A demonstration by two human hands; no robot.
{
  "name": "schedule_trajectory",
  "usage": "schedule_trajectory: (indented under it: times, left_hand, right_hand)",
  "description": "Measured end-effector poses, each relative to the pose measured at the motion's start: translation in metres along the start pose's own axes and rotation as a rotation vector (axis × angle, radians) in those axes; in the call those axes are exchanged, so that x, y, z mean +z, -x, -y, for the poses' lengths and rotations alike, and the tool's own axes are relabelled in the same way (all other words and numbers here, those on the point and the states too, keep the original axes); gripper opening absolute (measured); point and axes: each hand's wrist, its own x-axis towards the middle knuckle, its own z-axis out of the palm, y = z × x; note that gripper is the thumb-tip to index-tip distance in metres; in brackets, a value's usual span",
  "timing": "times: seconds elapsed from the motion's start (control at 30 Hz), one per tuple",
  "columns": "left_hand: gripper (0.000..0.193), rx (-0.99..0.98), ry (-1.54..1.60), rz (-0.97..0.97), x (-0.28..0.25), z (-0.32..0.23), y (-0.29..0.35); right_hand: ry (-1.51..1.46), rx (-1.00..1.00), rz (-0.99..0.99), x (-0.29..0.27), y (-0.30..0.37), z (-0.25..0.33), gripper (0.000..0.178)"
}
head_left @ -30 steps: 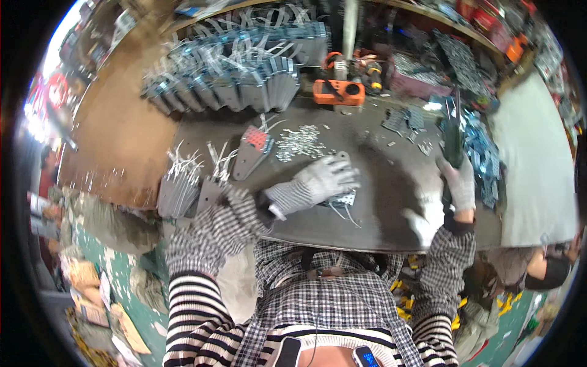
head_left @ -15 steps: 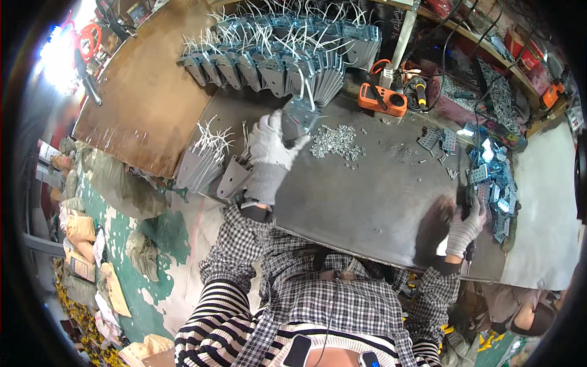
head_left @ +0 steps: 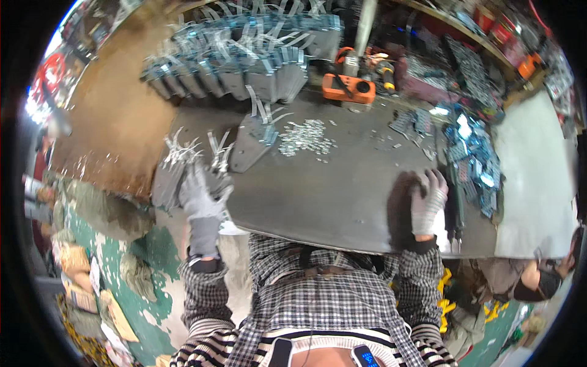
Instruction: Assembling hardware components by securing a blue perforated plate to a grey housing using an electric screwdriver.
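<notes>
My left hand [head_left: 205, 199], in a grey-white glove, is at the near left table edge. Its fingers and thumb are apart over a grey metal plate [head_left: 215, 182] with white wires; motion blurs the contact. Beside it leans a stack of similar wired plates [head_left: 165, 185]. Another grey plate [head_left: 247, 147], with a blue piece and white strips at its top, lies by a pile of small shiny fasteners [head_left: 306, 137]. My right hand [head_left: 428, 205], also gloved, hovers at the right of the table, fingers apart and nothing visible in it. A dark slim tool [head_left: 455, 223] stands near it.
Rows of wired plates [head_left: 244, 73] fill the back left. An orange device [head_left: 348, 89] and a yellow-black screwdriver [head_left: 386, 74] sit behind the table [head_left: 318, 202]. Blue-filmed metal brackets [head_left: 474, 162] heap up at right, beside a pale board [head_left: 535, 177]. Brown board [head_left: 116, 104] covers the left.
My left hand has let go of the plate beside the fasteners and come back toward the near left plates. My right hand has moved left, away from the slim tool. The whole view has shifted.
</notes>
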Motion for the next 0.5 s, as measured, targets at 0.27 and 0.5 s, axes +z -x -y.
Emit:
schedule_trajectory:
  times: [0.27,0.5]
  left_hand:
    - [0.063,0.022,1.021,-0.323,0.037,0.055,0.012]
    - [0.049,-0.118,2.179,0.566,0.021,-0.05,0.001]
  right_hand:
    - [-0.067,-0.054,-0.093,-0.026,-0.037,-0.011,0.039]
    - [0.378,0.735,0.26,-0.073,-0.067,-0.147,0.051]
